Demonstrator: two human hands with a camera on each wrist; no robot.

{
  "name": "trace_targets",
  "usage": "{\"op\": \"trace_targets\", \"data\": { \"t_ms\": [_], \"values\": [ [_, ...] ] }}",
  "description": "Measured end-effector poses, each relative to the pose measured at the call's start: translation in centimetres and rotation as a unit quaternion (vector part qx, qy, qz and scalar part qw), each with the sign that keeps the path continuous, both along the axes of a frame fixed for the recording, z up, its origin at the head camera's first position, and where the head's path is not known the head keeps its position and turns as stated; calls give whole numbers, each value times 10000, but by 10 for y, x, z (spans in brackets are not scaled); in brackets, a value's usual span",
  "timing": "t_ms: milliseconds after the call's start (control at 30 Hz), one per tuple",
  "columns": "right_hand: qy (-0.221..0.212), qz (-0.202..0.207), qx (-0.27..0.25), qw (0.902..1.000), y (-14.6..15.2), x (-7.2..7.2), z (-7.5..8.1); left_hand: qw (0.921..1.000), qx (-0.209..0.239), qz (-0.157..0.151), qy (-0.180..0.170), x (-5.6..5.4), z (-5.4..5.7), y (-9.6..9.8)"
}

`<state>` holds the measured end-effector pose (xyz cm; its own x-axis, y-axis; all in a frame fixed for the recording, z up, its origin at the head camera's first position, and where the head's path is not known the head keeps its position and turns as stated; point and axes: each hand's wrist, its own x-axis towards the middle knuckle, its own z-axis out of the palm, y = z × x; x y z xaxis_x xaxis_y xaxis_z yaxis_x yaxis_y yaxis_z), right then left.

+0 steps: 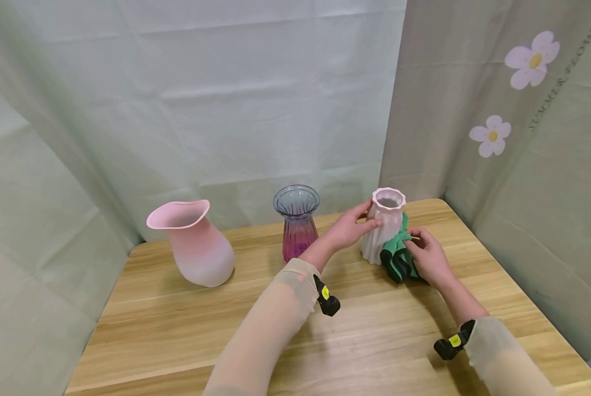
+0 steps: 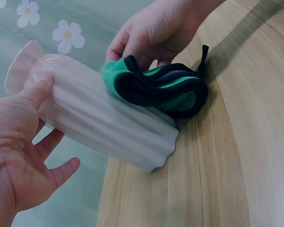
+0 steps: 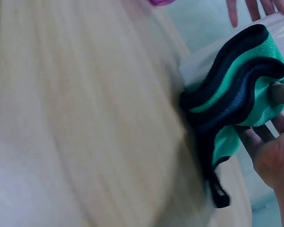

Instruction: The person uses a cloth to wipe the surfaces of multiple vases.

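A pale pink fluted vase (image 1: 375,240) with a scalloped rim stands upright at the right rear of the table. My left hand (image 1: 348,226) holds it near the neck, thumb on the front and some fingers behind. My right hand (image 1: 430,258) grips a bunched green cloth (image 1: 398,251) with black edging against the vase's right side. In the left wrist view the cloth (image 2: 156,87) hangs in folds over the lower part of the vase (image 2: 99,116). A black loop trails from the cloth (image 3: 255,71) in the right wrist view.
A ribbed glass vase (image 1: 297,231), blue-grey above and magenta below, stands left of my left hand. Farther left is a larger pink-to-white vase (image 1: 201,253) with a wavy mouth. Fabric curtains (image 1: 255,110) hang behind the wooden table (image 1: 176,335) and at its sides.
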<state>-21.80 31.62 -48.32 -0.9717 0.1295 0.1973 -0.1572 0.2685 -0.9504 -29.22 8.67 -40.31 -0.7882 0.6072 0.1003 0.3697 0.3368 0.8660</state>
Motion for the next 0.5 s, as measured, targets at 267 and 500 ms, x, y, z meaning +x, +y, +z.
{"op": "trace_targets", "data": {
  "t_ms": [267,500],
  "values": [
    [111,65,-230,9997,-2,1,35,9999,-12,-29,100,0,0,0],
    [332,39,-62,9994,-3,-3,64,9998,-125,-20,134,-1,-1,-1]
  ]
}}
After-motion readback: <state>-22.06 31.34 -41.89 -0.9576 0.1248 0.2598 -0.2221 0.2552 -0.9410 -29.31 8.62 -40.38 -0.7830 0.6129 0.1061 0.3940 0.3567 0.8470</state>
